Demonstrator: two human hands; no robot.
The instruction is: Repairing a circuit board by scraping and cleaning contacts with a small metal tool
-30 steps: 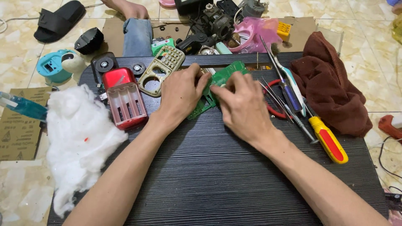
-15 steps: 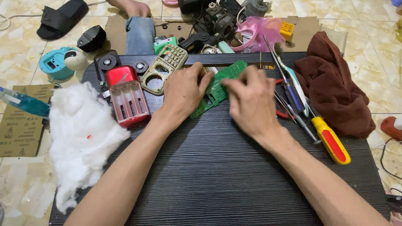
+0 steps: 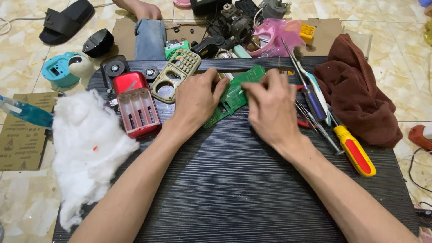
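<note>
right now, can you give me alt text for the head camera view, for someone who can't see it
Both hands work a green circuit board on a black ridged table: the left hand presses its near end, the right hand pinches its middle. A red battery case and white cotton wadding lie left; screwdrivers and a brown cloth lie right.

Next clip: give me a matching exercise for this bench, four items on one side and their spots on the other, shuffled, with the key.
Things:
1. green circuit board
2. white cotton wad
3. brown cloth
4. yellow-handled screwdriver

Places:
A. far right of the black board, bunched up
B. left edge of the black board, beside the red battery case
C. between the left hand and the right hand
D. right of the right wrist, handle pointing toward the camera

Pairs: 1-C, 2-B, 3-A, 4-D
</note>
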